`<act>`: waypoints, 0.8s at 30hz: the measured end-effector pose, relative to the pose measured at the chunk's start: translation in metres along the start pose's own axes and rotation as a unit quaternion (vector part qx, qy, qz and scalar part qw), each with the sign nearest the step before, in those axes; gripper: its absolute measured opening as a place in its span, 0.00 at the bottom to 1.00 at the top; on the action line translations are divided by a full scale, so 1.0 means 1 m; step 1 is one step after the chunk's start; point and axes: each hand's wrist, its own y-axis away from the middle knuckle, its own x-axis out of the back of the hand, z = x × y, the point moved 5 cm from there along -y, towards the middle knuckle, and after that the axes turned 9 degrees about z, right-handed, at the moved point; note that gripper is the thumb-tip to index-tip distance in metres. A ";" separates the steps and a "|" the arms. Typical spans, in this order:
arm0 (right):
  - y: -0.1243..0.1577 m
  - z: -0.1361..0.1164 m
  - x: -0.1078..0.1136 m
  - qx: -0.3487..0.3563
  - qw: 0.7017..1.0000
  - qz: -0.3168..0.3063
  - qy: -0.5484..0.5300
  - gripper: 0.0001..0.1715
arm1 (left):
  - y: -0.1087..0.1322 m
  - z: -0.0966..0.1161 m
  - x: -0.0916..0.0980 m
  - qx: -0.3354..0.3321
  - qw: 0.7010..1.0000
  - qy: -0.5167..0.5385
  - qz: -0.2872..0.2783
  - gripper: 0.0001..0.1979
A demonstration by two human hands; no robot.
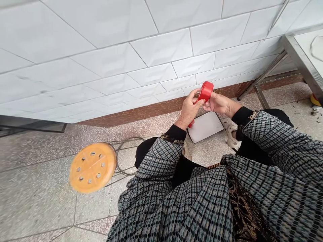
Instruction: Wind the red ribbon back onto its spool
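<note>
White tiled wall (161, 50) across the background, brown skirting (121, 116) at its foot, speckled stone floor (50, 201) below. 1 person in frame, seen from above, checked coat (191, 201) with black cuffs.

Hands together in front of the wall base, both at 1 red tape roll (207, 90). Roll is up off the floor, tilted. Left hand (189, 107) has it pinched, thumb on the near lower edge, fingers behind. Right hand (222, 103) sits against the roll's right side, fingers curled underneath; can't tell whether it grips or just steadies.

Below the hands, 1 white board (205, 127) with a dark edge lies flat on the floor, between 2 light shoes (232, 137). Small red piece (191, 124) shows at the board's left corner, partly behind the left wrist; can't identify it.

Left side: orange stool (93, 168), round seat, 8 holes, thin metal legs. Upper right: metal-framed desk (300, 55) with a white top, cut off by the frame edge.
</note>
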 end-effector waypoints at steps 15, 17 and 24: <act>-0.002 0.007 0.003 -0.009 1.000 0.002 0.009 0.11 | 0.001 -0.006 -0.002 0.055 0.996 0.029 -0.069 0.25; -0.001 0.006 0.004 -0.012 0.999 -0.006 0.048 0.11 | 0.001 -0.003 -0.001 0.061 0.996 0.022 -0.067 0.23; -0.004 -0.027 0.014 0.271 0.886 0.064 0.371 0.17 | 0.011 -0.002 0.005 0.179 0.976 0.101 -0.073 0.21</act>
